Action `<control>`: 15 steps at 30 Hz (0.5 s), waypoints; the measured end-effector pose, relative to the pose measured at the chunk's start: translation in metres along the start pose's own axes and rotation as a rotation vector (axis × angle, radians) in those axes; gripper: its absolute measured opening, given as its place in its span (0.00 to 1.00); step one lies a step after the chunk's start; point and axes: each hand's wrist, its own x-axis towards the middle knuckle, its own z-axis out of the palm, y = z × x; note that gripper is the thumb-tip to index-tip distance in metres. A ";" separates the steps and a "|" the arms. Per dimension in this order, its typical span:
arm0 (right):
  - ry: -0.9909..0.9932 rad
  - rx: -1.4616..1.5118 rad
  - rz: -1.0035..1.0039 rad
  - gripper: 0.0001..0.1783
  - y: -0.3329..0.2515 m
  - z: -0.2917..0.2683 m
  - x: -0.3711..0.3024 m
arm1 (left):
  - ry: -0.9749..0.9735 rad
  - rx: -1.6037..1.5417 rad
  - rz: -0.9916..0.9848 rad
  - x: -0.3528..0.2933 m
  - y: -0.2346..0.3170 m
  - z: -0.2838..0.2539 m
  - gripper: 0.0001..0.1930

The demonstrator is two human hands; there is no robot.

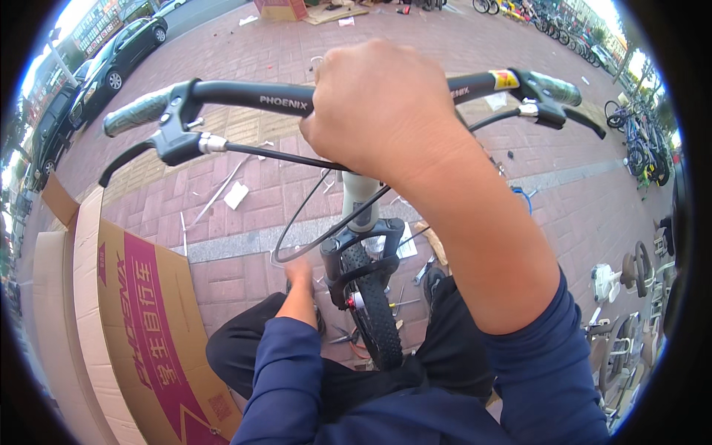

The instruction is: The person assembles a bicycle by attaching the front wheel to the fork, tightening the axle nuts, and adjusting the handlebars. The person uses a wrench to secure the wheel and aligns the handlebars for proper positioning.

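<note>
My right hand [378, 104] is closed over the middle of a black bicycle handlebar [252, 95], hiding the clamp there. Wrapped grips and black brake levers [126, 162] sit at both bar ends. Below, a pale head tube [359, 194] leads down to a black fork [348, 248] and a knobby front tire [378, 319], which stands between my legs. Thin black cables [278, 237] loop in front of the frame. My left hand [298, 265] is low, left of the fork, beside a cable loop; its fingers are too small and blurred to make out.
A tall open cardboard box [148, 319] stands close on my left. Wrench and other tools [424, 271] lie on the brick paving by my feet. Metal bike parts [619, 326] are on the right, parked bicycles [645, 148] farther off. Dark cars [122, 55] stand at far left.
</note>
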 end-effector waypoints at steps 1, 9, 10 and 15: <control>-0.008 -0.048 0.038 0.13 0.011 0.003 -0.002 | 0.002 -0.149 -0.126 0.000 0.026 -0.004 0.26; -0.057 0.007 0.022 0.39 -0.003 -0.002 -0.001 | -0.443 -1.327 -0.227 -0.075 0.118 -0.275 0.23; -0.088 0.016 0.044 0.39 -0.002 -0.005 -0.001 | -0.522 -1.369 -0.133 -0.094 0.131 -0.292 0.24; -0.080 0.159 0.072 0.43 -0.003 -0.007 0.008 | -0.637 -1.457 0.208 -0.134 0.167 -0.313 0.27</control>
